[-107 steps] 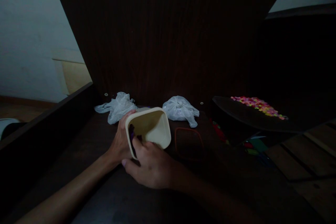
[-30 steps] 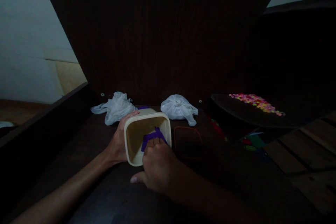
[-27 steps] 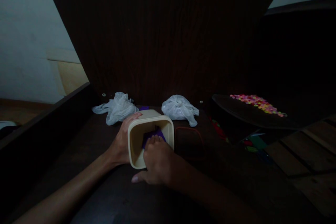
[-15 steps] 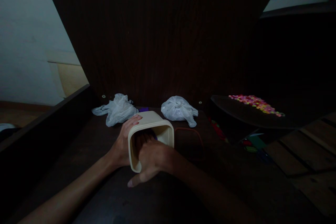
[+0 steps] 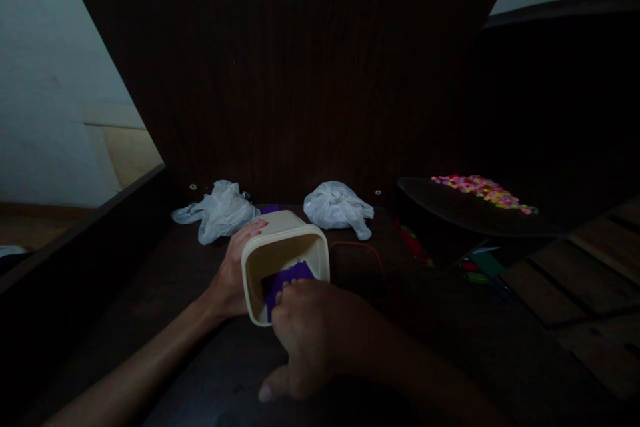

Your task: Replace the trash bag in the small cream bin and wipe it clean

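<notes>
My left hand (image 5: 236,273) is closed around the left side of a cream plastic tub (image 5: 286,235), which lies tilted with its open mouth facing me. Inside the tub is a purple piece of material (image 5: 287,278), perhaps cloth. At the mouth's lower right, my right hand (image 5: 313,330) has its fingers curled against that purple piece, its thumb stretched away below. The fingertips are hidden, and the grip shows only in part. Another bit of purple (image 5: 271,209) shows behind the tub.
Two whitish plastic bags, one crumpled (image 5: 223,211) and one knotted (image 5: 338,207), lie against the dark upright panel (image 5: 300,80). A reddish-brown rim-like frame (image 5: 357,245) lies right of the tub. Colourful beads or flowers (image 5: 483,190) rest on a dark shelf (image 5: 450,210) at right.
My right hand has drawn back from deep inside the tub to its mouth, and the purple piece now shows. My left hand and the tub stay nearly in place.
</notes>
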{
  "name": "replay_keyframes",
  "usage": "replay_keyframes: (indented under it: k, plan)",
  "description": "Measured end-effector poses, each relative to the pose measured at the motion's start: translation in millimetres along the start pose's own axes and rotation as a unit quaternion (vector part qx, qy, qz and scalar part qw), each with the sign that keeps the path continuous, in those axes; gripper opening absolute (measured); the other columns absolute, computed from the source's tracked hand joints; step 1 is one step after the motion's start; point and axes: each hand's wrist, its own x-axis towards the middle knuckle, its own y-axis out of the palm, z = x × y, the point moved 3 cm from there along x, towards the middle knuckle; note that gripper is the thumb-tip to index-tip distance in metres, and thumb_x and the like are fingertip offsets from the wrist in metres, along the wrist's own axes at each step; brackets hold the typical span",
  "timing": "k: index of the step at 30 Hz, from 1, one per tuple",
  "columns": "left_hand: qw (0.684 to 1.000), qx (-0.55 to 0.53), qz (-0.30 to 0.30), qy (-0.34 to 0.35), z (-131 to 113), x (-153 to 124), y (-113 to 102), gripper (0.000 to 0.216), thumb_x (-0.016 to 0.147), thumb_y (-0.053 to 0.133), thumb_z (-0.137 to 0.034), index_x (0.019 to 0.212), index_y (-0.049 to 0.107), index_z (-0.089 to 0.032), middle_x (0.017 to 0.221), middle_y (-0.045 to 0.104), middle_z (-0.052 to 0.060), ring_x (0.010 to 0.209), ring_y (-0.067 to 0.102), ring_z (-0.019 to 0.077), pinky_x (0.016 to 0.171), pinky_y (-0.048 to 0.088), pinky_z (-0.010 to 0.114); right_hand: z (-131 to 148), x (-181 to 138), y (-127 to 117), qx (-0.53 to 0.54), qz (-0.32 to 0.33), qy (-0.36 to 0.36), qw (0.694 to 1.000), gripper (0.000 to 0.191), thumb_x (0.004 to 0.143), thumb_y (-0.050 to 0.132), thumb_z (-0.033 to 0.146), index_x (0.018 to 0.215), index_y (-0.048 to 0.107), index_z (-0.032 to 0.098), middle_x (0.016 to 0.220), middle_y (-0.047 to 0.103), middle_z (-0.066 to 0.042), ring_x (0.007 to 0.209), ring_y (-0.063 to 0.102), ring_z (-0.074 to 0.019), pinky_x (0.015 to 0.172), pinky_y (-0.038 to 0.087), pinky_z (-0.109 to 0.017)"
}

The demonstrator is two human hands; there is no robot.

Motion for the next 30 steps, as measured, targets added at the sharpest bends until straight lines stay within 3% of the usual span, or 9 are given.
replay_keyframes:
  k: [4,7,9,11,14,18,23,27,30]
  plan:
    - [1.0,0.0,0.003,-0.01,-0.8,0.3,0.9,0.104,0.075,0.083,-0.038,0.159,0.023,-0.031,0.154,0.044,0.017,0.138,0.049,0.0456,0.112,0.043,0.072,-7.5,6.1,3.7,-0.02,-0.026,0.03,0.999,0.06,0.077,0.075,0.066,0.092,0.079,0.008,0.092,0.077,-0.015,0.086,0.072,-0.0286,0.076,0.053,-0.037]
    - [1.0,0.001,0.003,-0.013,-0.4,0.3,0.8,0.101,0.077,0.08,-0.041,0.16,0.022,-0.031,0.155,0.043,0.015,0.139,0.048,0.0455,0.113,0.043,0.071,-18.0,25.8,10.3,-0.037,-0.01,0.038,0.999,0.07,0.072,0.076,0.07,0.099,0.078,0.006,0.106,0.076,-0.021,0.101,0.071,-0.034,0.092,0.053,-0.042]
    - [1.0,0.002,-0.003,-0.015,-0.4,0.8,0.1,0.103,0.076,0.081,-0.046,0.16,0.022,-0.031,0.154,0.044,0.015,0.138,0.049,0.0458,0.114,0.043,0.07,-23.6,39.0,12.1,-0.072,0.025,0.051,0.996,0.092,0.067,0.077,0.073,0.12,0.07,-0.003,0.132,0.063,-0.032,0.126,0.06,-0.041,0.109,0.045,-0.045]
    - [1.0,0.001,-0.005,-0.012,-1.1,1.2,-0.2,0.106,0.074,0.083,-0.047,0.159,0.023,-0.03,0.153,0.045,0.016,0.136,0.05,0.0462,0.113,0.044,0.07,-25.9,48.6,10.5,-0.094,0.058,0.064,0.992,0.117,0.066,0.077,0.075,0.141,0.051,-0.011,0.151,0.042,-0.038,0.142,0.044,-0.045,0.118,0.036,-0.047]
    - [1.0,-0.007,0.003,-0.001,-2.3,1.4,0.6,0.107,0.073,0.084,-0.046,0.16,0.023,-0.03,0.154,0.043,0.017,0.138,0.049,0.0462,0.114,0.043,0.07,-24.6,57.0,8.1,-0.076,0.077,0.065,0.992,0.129,0.065,0.078,0.075,0.15,0.036,-0.012,0.158,0.03,-0.038,0.149,0.032,-0.0467,0.124,0.028,-0.051]
    - [1.0,-0.011,0.0,0.008,-1.7,1.0,1.2,0.104,0.076,0.082,-0.044,0.16,0.023,-0.031,0.153,0.044,0.017,0.139,0.048,0.0445,0.114,0.041,0.071,-21.3,62.2,14.1,-0.03,0.109,0.04,0.993,0.112,0.07,0.07,0.08,0.138,0.057,-0.007,0.149,0.047,-0.035,0.147,0.035,-0.0466,0.123,0.027,-0.055]
    - [1.0,0.003,-0.006,0.013,0.3,0.8,-0.1,0.095,0.082,0.077,-0.034,0.159,0.023,-0.026,0.151,0.045,0.018,0.14,0.048,0.0411,0.115,0.042,0.067,-11.9,52.7,12.8,-0.033,0.037,0.012,0.999,0.117,0.069,0.071,0.079,0.142,0.051,-0.009,0.152,0.04,-0.039,0.143,0.041,-0.0479,0.118,0.036,-0.056]
    - [1.0,0.016,0.009,0.007,0.4,0.0,-0.1,0.097,0.079,0.079,-0.032,0.158,0.024,-0.025,0.151,0.046,0.022,0.139,0.05,0.0414,0.112,0.044,0.069,-3.9,31.7,13.1,-0.024,0.021,-0.046,0.998,0.095,0.072,0.072,0.075,0.122,0.067,-0.006,0.125,0.067,-0.033,0.118,0.065,-0.0385,0.104,0.05,-0.046]
    - [1.0,0.022,0.01,0.0,0.1,-0.4,-0.3,0.099,0.076,0.082,-0.035,0.157,0.026,-0.025,0.151,0.047,0.022,0.137,0.051,0.0423,0.11,0.045,0.069,-1.4,15.9,13.5,-0.005,0.0,-0.089,0.996,0.083,0.075,0.063,0.079,0.103,0.075,0.002,0.107,0.074,-0.025,0.097,0.07,-0.0318,0.091,0.053,-0.042]
